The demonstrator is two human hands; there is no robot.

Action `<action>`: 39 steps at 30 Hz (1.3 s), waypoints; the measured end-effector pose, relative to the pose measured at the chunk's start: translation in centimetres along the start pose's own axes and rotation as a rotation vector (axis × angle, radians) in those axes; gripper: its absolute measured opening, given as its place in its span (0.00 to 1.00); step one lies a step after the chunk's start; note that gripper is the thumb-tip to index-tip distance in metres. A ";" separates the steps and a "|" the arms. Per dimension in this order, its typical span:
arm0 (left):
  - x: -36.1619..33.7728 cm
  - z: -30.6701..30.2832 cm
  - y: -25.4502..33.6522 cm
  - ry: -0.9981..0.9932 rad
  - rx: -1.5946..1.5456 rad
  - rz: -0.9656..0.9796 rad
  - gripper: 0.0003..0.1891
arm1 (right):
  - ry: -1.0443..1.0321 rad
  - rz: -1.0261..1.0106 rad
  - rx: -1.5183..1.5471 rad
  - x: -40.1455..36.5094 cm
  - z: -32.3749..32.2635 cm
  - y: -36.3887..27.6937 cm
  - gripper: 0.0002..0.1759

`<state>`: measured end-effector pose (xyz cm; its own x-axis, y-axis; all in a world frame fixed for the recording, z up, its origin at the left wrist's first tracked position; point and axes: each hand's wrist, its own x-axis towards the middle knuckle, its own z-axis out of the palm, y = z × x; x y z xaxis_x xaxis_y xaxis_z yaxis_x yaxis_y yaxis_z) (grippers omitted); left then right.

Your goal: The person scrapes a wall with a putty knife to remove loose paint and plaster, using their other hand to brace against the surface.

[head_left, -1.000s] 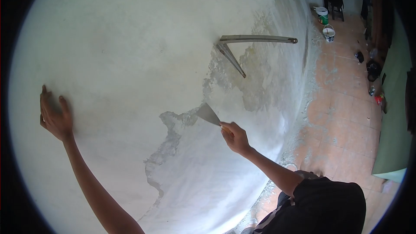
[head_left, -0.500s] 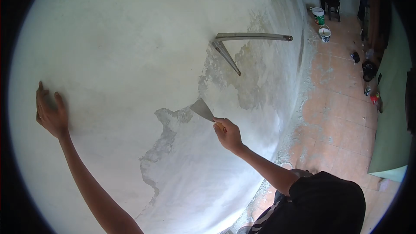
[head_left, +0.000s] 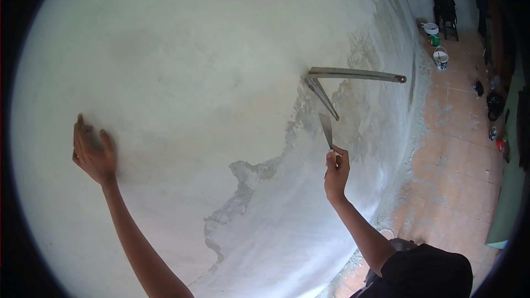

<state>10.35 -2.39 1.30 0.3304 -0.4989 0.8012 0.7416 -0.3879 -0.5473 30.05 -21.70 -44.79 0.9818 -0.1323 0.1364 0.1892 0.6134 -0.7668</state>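
My right hand (head_left: 337, 172) is closed around the short handle of a putty knife (head_left: 326, 131), its flat metal blade pointing up. The blade is close to the lower end of a metal bracket (head_left: 353, 73) that sticks out of the wall. My left hand (head_left: 95, 152) rests on the pale wall (head_left: 182, 88) at the left, fingers spread. Between the hands, a ragged grey patch (head_left: 240, 193) of bare plaster runs down the wall where the coating is gone. More rough grey surface lies behind the bracket.
Tiled floor (head_left: 455, 143) with pale crumbs along the wall's foot runs down the right. Two paint buckets, one green and white (head_left: 432, 36) and one white (head_left: 440, 58), stand at the far end near a seated person (head_left: 443, 3). A green sheet (head_left: 509, 187) hangs at the right edge.
My right hand has drawn the putty knife off the edge of the grey patch and turned its blade upright, near the bracket. The view has shifted; my left hand stays on the wall.
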 end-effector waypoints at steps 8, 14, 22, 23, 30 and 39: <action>-0.7 1.5 -2.5 -0.056 0.077 0.014 0.22 | -0.177 0.427 -0.081 -4.7 -2.7 1.3 0.13; -0.4 1.4 -2.6 -0.043 0.025 0.033 0.20 | -0.256 0.132 -0.176 -3.6 -1.7 0.2 0.16; -0.5 1.8 -2.9 -0.073 0.075 0.010 0.18 | -0.380 0.153 -0.126 -3.5 -2.1 1.3 0.18; -0.5 1.9 -3.1 -0.062 0.097 0.017 0.18 | -0.393 0.137 -0.101 -3.4 -2.2 1.4 0.18; -0.7 2.5 -3.8 -0.047 0.128 0.014 0.20 | -0.367 0.065 -0.068 -3.2 -2.4 1.7 0.19; -0.6 2.4 -4.0 -0.096 0.131 0.002 0.21 | -0.314 -0.151 -0.183 -3.3 -1.6 -0.6 0.18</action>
<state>8.64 1.31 3.61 0.3818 -0.4209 0.8229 0.8083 -0.2797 -0.5181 26.71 -22.86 -45.78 0.9061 0.0514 0.4199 0.3536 0.4528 -0.8185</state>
